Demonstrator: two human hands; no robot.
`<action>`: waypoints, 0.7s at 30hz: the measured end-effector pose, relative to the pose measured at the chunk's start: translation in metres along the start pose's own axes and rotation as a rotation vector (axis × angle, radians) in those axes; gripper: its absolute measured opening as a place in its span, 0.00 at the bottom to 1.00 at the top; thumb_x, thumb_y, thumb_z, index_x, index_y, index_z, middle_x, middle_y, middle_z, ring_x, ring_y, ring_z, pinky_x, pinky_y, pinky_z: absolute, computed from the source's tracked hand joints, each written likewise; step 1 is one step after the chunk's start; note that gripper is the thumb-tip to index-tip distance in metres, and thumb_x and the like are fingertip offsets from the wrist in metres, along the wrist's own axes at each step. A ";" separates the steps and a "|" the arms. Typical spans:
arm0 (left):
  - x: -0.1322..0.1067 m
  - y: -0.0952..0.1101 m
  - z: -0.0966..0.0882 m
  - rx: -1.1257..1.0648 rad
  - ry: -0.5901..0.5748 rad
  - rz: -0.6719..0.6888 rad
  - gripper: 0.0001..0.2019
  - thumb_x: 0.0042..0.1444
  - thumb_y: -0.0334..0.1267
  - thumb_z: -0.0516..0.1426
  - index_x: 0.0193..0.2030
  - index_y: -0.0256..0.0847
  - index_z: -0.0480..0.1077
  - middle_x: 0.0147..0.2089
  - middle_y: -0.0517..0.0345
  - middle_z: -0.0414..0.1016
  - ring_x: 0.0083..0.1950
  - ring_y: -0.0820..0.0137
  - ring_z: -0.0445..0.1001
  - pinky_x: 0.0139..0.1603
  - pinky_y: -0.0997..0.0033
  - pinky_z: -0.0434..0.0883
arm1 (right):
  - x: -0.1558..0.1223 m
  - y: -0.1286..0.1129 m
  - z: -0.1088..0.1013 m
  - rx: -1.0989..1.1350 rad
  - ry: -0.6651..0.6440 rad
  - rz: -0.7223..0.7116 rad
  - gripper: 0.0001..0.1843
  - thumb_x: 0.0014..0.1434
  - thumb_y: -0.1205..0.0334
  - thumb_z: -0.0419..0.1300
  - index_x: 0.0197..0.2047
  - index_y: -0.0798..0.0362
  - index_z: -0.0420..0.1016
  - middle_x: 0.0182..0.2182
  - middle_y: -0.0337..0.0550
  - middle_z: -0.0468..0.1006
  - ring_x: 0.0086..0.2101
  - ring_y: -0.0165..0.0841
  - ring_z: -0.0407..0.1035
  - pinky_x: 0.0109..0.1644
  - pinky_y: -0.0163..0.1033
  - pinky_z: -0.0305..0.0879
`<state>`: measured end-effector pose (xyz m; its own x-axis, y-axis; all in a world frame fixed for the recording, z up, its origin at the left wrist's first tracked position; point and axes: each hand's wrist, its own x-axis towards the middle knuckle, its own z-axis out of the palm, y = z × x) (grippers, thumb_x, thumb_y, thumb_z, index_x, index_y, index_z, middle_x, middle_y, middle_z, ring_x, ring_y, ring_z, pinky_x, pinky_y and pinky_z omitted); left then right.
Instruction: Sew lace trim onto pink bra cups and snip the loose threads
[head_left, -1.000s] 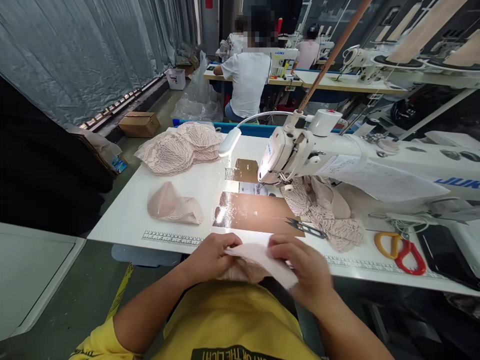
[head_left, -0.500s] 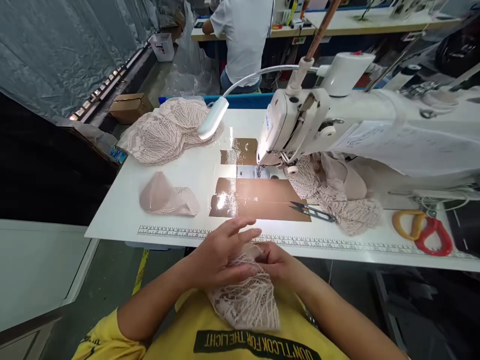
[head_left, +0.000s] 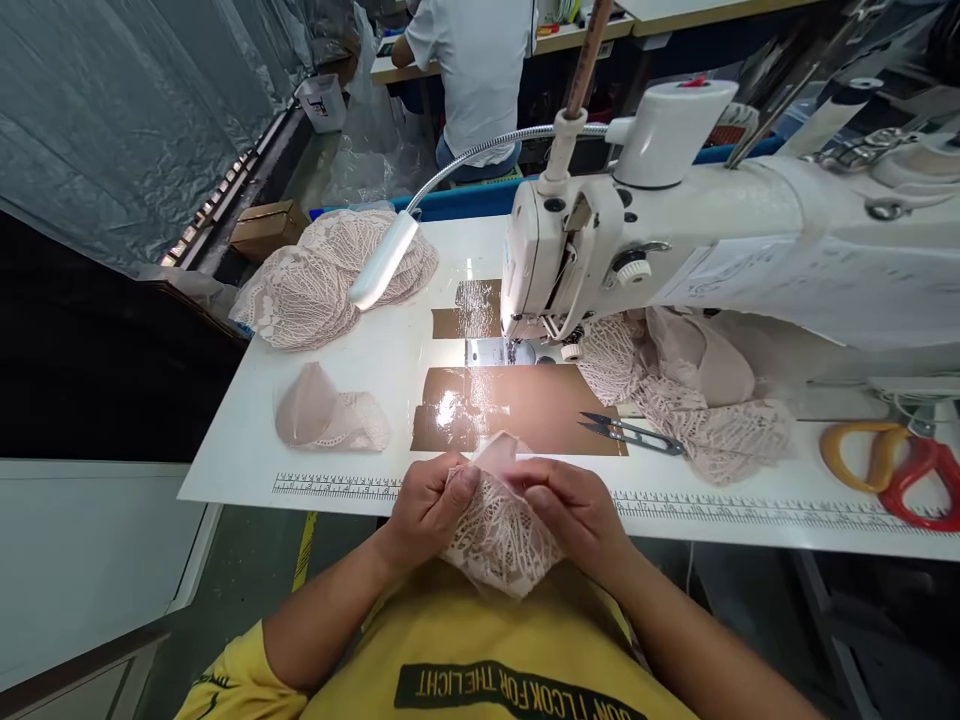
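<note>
Between my hands, at the table's front edge, is a beige lace bra cup (head_left: 504, 535) with a smooth lining corner pointing up. My left hand (head_left: 429, 505) pinches its left edge, thumb on top. On the other side my right hand (head_left: 576, 512) has its fingers closed on the right edge. Just beyond lies a brown taped patch (head_left: 517, 400) in front of the needle of the white sewing machine (head_left: 570, 250). A single padded cup with lace (head_left: 326, 410) rests on the table to the left.
Thread snips (head_left: 634, 433) lie right of the patch, beside a heap of lace pieces (head_left: 697, 400). Scissors with orange and red handles (head_left: 892, 465) sit far right. Stacked lace cups (head_left: 322, 280) and a lamp (head_left: 386, 260) are back left. A person (head_left: 484, 80) sits beyond.
My left hand has gone from spread fingers over the lace to pinching its edge. The lace cup has been raised towards the table edge, and the view has shifted slightly.
</note>
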<state>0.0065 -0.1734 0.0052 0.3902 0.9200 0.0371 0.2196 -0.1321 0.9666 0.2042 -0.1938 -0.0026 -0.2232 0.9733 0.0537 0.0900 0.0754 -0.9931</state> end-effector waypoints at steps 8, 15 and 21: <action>0.010 -0.004 0.000 -0.214 -0.014 -0.201 0.27 0.61 0.58 0.49 0.20 0.39 0.55 0.21 0.63 0.55 0.22 0.76 0.54 0.24 0.74 0.57 | 0.009 -0.006 -0.008 0.124 -0.121 0.085 0.14 0.57 0.51 0.61 0.27 0.51 0.75 0.25 0.39 0.72 0.27 0.31 0.65 0.32 0.36 0.61; 0.004 -0.005 0.007 -0.990 -0.097 -0.421 0.39 0.50 0.72 0.48 0.52 0.37 0.67 0.44 0.45 0.75 0.48 0.57 0.73 0.48 0.59 0.71 | 0.013 0.001 0.002 0.404 0.308 0.167 0.11 0.51 0.50 0.66 0.29 0.49 0.79 0.28 0.41 0.77 0.29 0.35 0.68 0.34 0.40 0.67; -0.003 -0.008 0.024 -0.983 0.083 -0.494 0.16 0.43 0.32 0.64 0.43 0.40 0.73 0.36 0.56 0.77 0.37 0.68 0.75 0.40 0.69 0.72 | 0.024 0.003 0.015 0.521 0.263 0.267 0.11 0.48 0.51 0.69 0.28 0.51 0.78 0.25 0.40 0.77 0.27 0.34 0.68 0.33 0.40 0.68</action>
<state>0.0251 -0.1839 -0.0085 0.3861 0.8175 -0.4273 -0.4862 0.5740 0.6588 0.1841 -0.1735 -0.0061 -0.0072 0.9695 -0.2448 -0.3886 -0.2283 -0.8927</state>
